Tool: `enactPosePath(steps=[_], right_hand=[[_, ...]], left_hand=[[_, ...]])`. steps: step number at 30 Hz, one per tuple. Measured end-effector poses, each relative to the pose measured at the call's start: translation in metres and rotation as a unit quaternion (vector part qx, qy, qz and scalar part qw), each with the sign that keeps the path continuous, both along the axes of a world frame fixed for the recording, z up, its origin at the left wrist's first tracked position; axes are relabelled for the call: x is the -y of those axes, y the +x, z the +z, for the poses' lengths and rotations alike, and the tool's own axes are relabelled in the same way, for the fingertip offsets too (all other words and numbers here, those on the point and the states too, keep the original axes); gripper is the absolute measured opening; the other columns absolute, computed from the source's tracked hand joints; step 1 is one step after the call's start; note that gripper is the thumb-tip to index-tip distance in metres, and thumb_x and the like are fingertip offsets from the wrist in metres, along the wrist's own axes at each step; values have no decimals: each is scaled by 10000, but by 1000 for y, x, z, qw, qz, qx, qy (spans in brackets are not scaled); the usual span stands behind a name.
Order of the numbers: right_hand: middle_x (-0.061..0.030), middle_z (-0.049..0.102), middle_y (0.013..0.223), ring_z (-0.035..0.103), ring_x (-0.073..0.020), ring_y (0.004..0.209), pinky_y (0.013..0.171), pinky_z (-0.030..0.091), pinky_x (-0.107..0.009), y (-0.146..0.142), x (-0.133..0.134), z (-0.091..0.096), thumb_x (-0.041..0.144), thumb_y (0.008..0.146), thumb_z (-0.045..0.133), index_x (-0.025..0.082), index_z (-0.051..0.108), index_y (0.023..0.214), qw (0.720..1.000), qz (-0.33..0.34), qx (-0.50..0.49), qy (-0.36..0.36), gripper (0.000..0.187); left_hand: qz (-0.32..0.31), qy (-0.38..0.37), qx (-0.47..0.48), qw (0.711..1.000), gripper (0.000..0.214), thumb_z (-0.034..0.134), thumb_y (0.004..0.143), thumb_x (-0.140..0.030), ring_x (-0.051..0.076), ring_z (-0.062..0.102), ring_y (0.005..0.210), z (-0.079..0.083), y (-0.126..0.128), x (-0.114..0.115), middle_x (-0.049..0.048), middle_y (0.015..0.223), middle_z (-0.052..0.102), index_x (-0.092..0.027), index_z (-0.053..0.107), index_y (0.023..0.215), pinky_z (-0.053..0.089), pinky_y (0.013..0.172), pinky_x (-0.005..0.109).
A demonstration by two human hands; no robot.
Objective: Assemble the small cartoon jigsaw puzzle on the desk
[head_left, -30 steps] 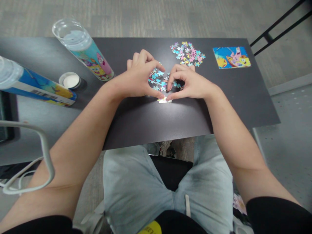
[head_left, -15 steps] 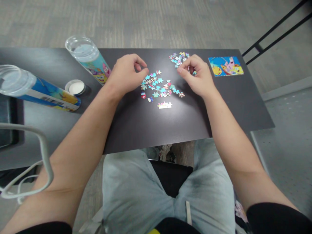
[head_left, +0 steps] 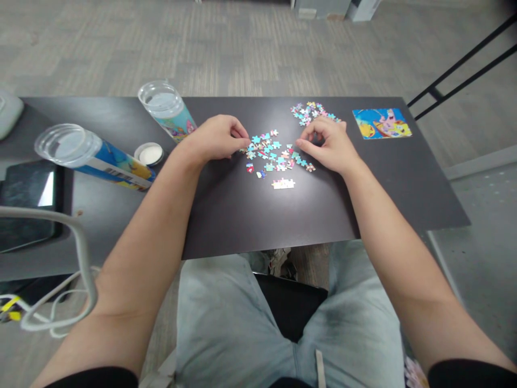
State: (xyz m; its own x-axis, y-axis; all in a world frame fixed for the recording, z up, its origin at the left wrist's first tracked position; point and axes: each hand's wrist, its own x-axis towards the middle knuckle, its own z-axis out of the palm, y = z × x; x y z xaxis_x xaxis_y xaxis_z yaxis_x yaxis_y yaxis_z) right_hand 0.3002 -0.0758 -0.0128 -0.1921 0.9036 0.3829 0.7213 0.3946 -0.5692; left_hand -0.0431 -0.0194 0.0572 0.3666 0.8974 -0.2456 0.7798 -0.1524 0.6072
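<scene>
Loose jigsaw pieces lie in a spread-out group on the dark table, mostly light blue with some red and pink. At the group's left edge is my left hand, thumb and index fingertips brought together; anything between them is hidden. My right hand hovers at the right side of this group, fingers curled and thumb close to the index tip. Whether it pinches a piece does not show. A short joined strip of pieces lies nearer to me. Behind my right hand is a second heap of pieces.
A cartoon picture card lies at the right. On the left are a clear-topped tube, a blue tube lying tilted, a round white lid and a black tablet-like device. A white cable loops near my left forearm.
The camera view has shifted, so the table sits lower and more to the right. Both hands have come slightly nearer to me, and the right one has moved left toward the near pieces.
</scene>
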Motion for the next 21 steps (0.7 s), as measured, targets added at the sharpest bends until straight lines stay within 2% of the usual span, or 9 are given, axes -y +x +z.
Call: enactPosePath(steps=[3, 7, 14, 21], right_hand=[[-48, 772, 984, 692, -315, 953, 1136, 519, -644, -1, 0, -1, 379, 1016, 923, 309, 771, 935, 1000, 3, -2, 3, 186], [-42, 737, 939, 654, -290, 884, 1055, 534, -597, -2, -1, -2, 345, 1009, 920, 311, 776, 918, 999, 26, -26, 11, 173], [-42, 700, 913, 623, -285, 869, 988, 519, -565, -2, -3, -6, 326, 1005, 921, 307, 761, 912, 999, 22, -24, 7, 187], [-51, 707, 923, 648, -304, 897, 997, 536, -585, 2, -4, -4, 363, 1070, 886, 318, 763, 971, 998, 57, -14, 2, 164]], left_hand=[[-10, 1, 7, 1000, 434, 1030, 758, -530, 239, 783, 907, -1, -3, -2, 74, 1115, 910, -282, 892, 1086, 655, 820, 403], [-23, 30, 7, 999, 412, 1045, 753, -541, 238, 782, 980, -5, -3, -3, 59, 1087, 904, -290, 899, 1045, 653, 904, 396], [-35, 65, 10, 997, 343, 1000, 774, -468, 256, 793, 1060, -11, -3, -8, 46, 1098, 902, -290, 856, 1030, 630, 1027, 414], [-20, 71, 29, 997, 291, 967, 776, -390, 269, 784, 1058, -14, -1, -8, 36, 1052, 883, -299, 805, 1000, 634, 1068, 439]])
